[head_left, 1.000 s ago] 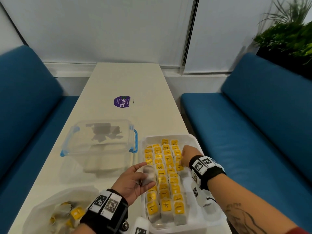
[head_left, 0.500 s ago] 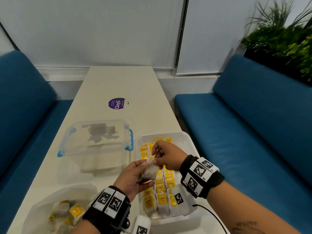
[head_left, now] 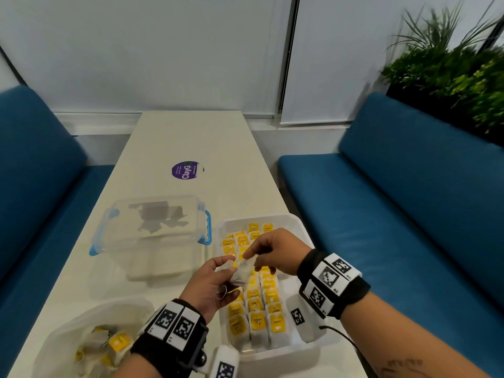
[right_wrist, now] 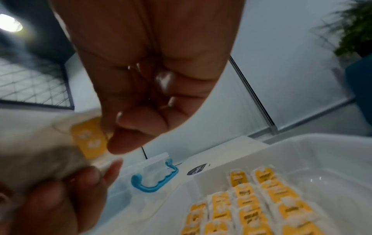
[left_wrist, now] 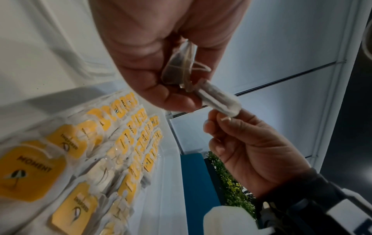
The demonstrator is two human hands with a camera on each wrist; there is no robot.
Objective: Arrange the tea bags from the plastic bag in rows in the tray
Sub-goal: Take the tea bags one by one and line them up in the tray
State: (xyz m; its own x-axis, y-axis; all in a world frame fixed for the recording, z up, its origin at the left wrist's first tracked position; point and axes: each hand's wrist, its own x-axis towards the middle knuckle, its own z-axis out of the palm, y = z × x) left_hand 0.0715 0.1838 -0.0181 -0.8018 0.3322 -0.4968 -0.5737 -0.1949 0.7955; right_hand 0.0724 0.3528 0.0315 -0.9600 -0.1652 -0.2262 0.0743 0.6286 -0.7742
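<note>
From the head view, the left hand (head_left: 210,282) and right hand (head_left: 275,253) are both pinching one tea bag (head_left: 243,272) above the tray (head_left: 296,223), hiding some of its three rows; a clear lidded box (head_left: 152,230) and plastic bag (head_left: 68,331) are flanking them. The left wrist view is showing two bags in the left fingers (left_wrist: 171,97). The right wrist view is blurring.

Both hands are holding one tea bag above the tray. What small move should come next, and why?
Probably the left hand lets go, so the right hand can carry the tea bag to the tray: both pinch it, and bare floor shows at the far right.
</note>
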